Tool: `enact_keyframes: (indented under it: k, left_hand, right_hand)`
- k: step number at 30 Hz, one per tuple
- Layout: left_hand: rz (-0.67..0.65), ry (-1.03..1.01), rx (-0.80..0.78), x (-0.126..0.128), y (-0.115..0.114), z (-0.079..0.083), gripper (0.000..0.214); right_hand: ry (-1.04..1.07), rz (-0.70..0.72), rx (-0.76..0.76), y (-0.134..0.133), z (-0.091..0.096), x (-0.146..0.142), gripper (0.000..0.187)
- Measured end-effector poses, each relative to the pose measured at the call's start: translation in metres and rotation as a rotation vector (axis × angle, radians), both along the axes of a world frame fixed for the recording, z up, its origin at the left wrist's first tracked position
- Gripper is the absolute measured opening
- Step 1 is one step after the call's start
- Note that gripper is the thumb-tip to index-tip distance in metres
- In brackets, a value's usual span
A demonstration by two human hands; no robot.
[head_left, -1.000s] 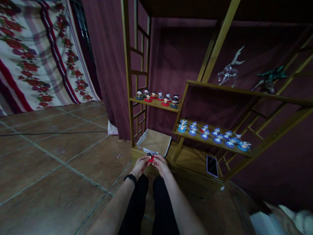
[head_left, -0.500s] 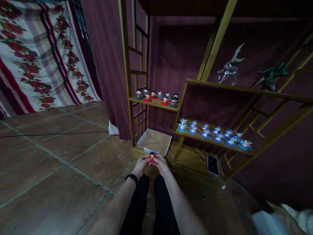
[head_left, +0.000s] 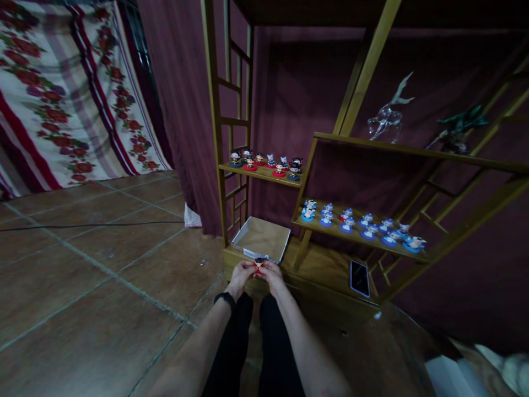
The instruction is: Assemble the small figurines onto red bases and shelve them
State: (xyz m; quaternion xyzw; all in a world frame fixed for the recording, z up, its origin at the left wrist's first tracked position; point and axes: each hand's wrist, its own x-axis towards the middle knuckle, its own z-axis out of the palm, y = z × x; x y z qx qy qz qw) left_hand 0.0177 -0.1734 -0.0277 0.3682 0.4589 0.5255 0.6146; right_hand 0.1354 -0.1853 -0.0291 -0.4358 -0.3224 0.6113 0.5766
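Observation:
Both my hands meet low in the middle of the view, pinching one small figurine (head_left: 259, 263) with a dark head and a red base. My left hand (head_left: 239, 277), with a black band at the wrist, closes on its left side. My right hand (head_left: 273, 277) closes on its right side. Just behind the figurine sits an open shallow cardboard box (head_left: 261, 240) on the bottom board of a wooden shelf unit (head_left: 322, 264).
A small shelf holds several red-based figurines (head_left: 268, 164). A lower shelf holds several blue-based figurines (head_left: 363, 223). A phone (head_left: 359, 278) lies on the bottom board. A glass deer (head_left: 386, 121) and a dark green ornament (head_left: 457, 129) stand higher up. A tiled floor (head_left: 103, 264) lies to the left.
My hands with the figurine have risen slightly toward the box, and the figurine now stands more upright between my fingers. The view has shifted a little.

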Motion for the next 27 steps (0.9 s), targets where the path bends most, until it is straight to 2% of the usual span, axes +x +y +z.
enact_keyframes:
  k: [9,14,17,24,27]
  left_hand:
    - [-0.018,-0.012,0.035,-0.001,-0.001,0.001,0.037]
    - [-0.009,0.107,0.116,0.003,-0.006,0.010,0.034]
    - [-0.005,0.306,0.199,0.006,-0.009,0.017,0.030]
    - [-0.072,1.004,0.411,0.010,-0.022,0.032,0.025]
    - [-0.096,1.229,0.491,0.011,-0.029,0.036,0.026]
  right_hand:
    - [0.031,-0.020,-0.058,-0.005,0.010,0.000,0.030]
    - [0.012,-0.021,-0.048,-0.006,0.012,0.002,0.029]
    - [0.013,-0.038,-0.044,-0.005,0.009,0.003,0.032]
    - [-0.022,-0.012,-0.011,-0.004,0.006,0.013,0.037]
    - [-0.036,0.005,0.018,-0.006,0.007,0.019,0.035]
